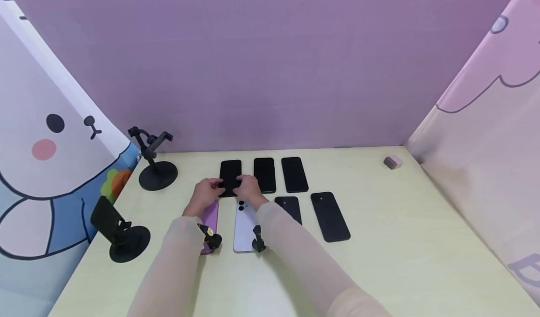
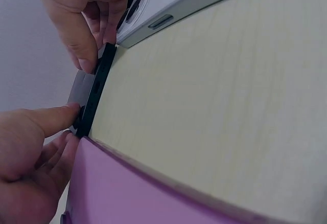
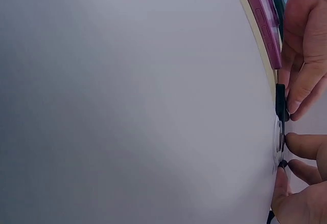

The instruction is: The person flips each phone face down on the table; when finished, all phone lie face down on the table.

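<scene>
A black phone (image 1: 230,175) lies flat at the back-left of the desk (image 1: 401,242), long axis running away from the person, pinched at its near end between left hand (image 1: 205,193) and right hand (image 1: 249,189), above purple phone (image 1: 209,223).

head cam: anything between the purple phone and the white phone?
Only bare table between the purple phone and the white phone; the head and left wrist views show it.

Black phone (image 1: 230,175) held at its near end by both hands.
A flat, dark slab, it lies on the pale yellow table (image 1: 401,242), leftmost in the far row of three. The left hand (image 1: 205,194) and right hand (image 1: 250,189) pinch its near corners, fingertips curled over the thin edge.
</scene>
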Demonstrator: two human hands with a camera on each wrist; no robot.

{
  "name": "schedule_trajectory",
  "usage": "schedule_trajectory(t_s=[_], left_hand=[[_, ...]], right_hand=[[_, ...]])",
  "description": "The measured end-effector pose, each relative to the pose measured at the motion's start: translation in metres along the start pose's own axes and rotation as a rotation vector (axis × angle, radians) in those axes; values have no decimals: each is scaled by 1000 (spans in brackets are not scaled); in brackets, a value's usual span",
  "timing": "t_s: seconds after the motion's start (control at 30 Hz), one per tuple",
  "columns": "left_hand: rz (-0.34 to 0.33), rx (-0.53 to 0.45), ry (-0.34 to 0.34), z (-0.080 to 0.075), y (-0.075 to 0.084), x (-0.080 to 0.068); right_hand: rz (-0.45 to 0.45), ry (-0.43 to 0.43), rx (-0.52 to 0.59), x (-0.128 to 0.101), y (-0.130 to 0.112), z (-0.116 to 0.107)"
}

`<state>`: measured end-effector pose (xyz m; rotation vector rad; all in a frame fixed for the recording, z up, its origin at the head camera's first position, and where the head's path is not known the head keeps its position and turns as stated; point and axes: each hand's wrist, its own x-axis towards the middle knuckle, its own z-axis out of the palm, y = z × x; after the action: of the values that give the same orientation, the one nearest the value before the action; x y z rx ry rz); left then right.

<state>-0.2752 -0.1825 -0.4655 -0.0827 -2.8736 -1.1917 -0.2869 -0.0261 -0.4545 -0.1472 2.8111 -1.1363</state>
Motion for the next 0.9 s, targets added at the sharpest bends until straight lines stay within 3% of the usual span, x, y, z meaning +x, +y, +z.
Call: schedule_trajectory(t_s=[0.47,0.9], left_hand=[[-28,-24,-17,-1,-1,1],[-20,-2,-24,-1,2,2]], right_hand=[[34,-20,94,1,-1,-7],[12,-7,217,3,0,-14]])
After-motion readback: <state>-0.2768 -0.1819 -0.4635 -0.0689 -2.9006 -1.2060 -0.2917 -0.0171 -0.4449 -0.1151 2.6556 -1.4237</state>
